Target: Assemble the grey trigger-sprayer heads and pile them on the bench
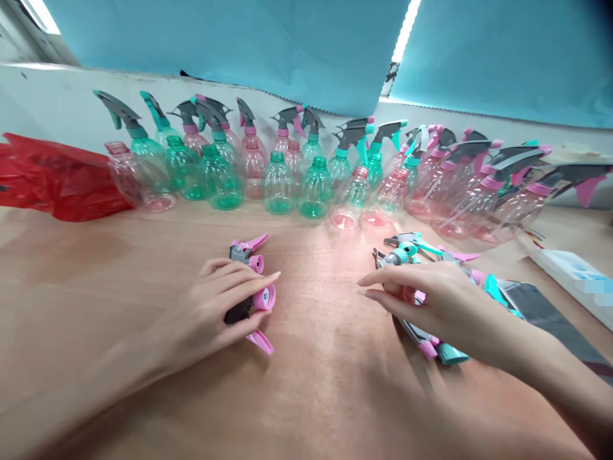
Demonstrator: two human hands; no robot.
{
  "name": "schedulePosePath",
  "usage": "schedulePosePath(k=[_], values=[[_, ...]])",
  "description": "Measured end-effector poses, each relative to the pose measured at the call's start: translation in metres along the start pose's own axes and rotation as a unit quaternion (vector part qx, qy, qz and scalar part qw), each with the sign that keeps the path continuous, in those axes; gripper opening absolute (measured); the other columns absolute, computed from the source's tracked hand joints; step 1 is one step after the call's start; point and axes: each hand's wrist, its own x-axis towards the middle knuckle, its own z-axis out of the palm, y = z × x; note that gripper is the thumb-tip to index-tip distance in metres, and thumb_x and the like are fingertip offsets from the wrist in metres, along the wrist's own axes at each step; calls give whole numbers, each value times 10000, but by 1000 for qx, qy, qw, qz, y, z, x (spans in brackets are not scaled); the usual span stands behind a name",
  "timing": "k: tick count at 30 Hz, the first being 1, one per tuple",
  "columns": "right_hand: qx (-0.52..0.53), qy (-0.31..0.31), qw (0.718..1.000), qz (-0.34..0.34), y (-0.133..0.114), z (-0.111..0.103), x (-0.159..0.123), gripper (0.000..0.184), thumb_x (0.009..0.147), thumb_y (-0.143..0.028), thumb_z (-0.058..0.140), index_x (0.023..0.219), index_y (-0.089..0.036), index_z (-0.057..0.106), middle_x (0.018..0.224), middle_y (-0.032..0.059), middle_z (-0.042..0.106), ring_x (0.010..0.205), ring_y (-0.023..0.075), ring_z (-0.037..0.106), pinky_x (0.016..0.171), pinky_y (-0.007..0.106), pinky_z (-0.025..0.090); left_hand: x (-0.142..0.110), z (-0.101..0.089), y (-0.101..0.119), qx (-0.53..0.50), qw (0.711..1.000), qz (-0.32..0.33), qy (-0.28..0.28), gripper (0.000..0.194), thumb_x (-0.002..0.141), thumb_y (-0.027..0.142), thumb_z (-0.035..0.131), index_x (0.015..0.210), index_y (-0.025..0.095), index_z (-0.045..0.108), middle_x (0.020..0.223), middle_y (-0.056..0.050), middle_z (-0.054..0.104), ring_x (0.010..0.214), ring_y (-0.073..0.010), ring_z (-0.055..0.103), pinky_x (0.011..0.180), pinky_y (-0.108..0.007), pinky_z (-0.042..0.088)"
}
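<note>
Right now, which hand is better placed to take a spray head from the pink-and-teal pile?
Right, most likely. The right hand is at the spray-head pile, nothing visible between its fingertips. The left hand is farther off, its fingers around a pink-collared spray head.

Over twenty bottles (278,188); two hands (223,297) (438,294)

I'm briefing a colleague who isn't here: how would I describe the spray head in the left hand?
On the wood-toned table, in front of the bottles, find the left hand. In its grasp is a spray head, its pink collar toward the right. A similar spray head lies just beyond the hand, not in its grasp.
</note>
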Motion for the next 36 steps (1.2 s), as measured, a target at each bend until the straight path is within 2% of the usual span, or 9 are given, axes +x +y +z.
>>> schedulePosePath(k=[6, 10, 15, 19, 21, 24, 28, 33, 36], values=[[-19, 7, 1000, 12, 3, -8, 0, 197, 887, -348, 499, 971, -262, 655, 686, -28, 679, 517, 104, 566, 516, 244, 398, 0, 3, -27, 76, 995, 45, -46, 328, 842, 386, 586, 1152, 280, 570, 1032, -26, 685, 982, -242, 595, 916, -386, 346], [-38, 41, 998, 25, 7, -20, 0, 210, 874, -405, 512, 961, -285, 661, 653, -26, 658, 504, 116, 561, 482, 254, 391, 8, -3, -28, 69, 995, 55, -42, 368, 808, 443, 621, 1137, 285, 574, 1018, -23, 675, 1035, -263, 571, 927, -388, 338], [-43, 92, 994, 39, 12, -39, -1, 189, 855, -390, 547, 922, -277, 682, 631, -15, 654, 446, 115, 530, 460, 272, 390, 41, -11, 2, 5, 996, 46, -74, 350, 806, 284, 607, 1152, 260, 559, 1100, -42, 636, 1064, -266, 541, 905, -383, 347], [-90, 114, 988, 60, 23, -50, -3, 222, 847, -403, 543, 948, -265, 686, 629, 1, 654, 482, 137, 552, 506, 293, 414, 85, 12, 35, -36, 997, 33, -58, 216, 909, 182, 455, 1036, 203, 628, 936, -47, 649, 867, -207, 577, 717, -312, 407], [-123, 87, 985, 80, 32, -53, -4, 240, 840, -417, 541, 961, -263, 681, 643, 8, 656, 522, 153, 573, 507, 291, 411, 105, 32, 47, -61, 995, 45, -68, 209, 918, 164, 453, 1022, 178, 633, 943, -58, 641, 864, -203, 576, 719, -306, 414], [-148, -15, 982, 113, 47, -56, -7, 290, 823, -494, 531, 948, -268, 664, 705, 14, 665, 579, 167, 597, 493, 275, 413, 128, 57, 62, -129, 985, 66, -96, 197, 929, 190, 451, 1011, 179, 630, 964, -56, 629, 854, -187, 578, 708, -287, 425], [-141, -143, 973, 118, 62, -61, -14, 330, 831, -529, 497, 963, -248, 609, 683, 4, 642, 533, 148, 571, 452, 247, 379, 144, 74, 84, -170, 978, 59, -109, 241, 951, 309, 426, 985, 188, 632, 925, -44, 620, 832, -170, 581, 689, -266, 439], [-134, -142, 970, 143, 60, -66, -15, 307, 832, -510, 499, 973, -247, 574, 673, -10, 623, 527, 136, 554, 443, 230, 357, 158, 83, 110, -117, 983, -27, -137, 406, 863, 511, 507, 820, 129, 638, 832, -84, 614, 784, -225, 564, 621, -303, 405], [-152, -143, 968, 141, 55, -68, -14, 248, 836, -452, 509, 919, -226, 567, 631, -15, 577, 516, 132, 518, 443, 234, 327, 169, 88, 115, -79, 983, -42, -161, 389, 821, 471, 567, 669, 117, 620, 677, -79, 584, 689, -226, 535, 567, -303, 345]])
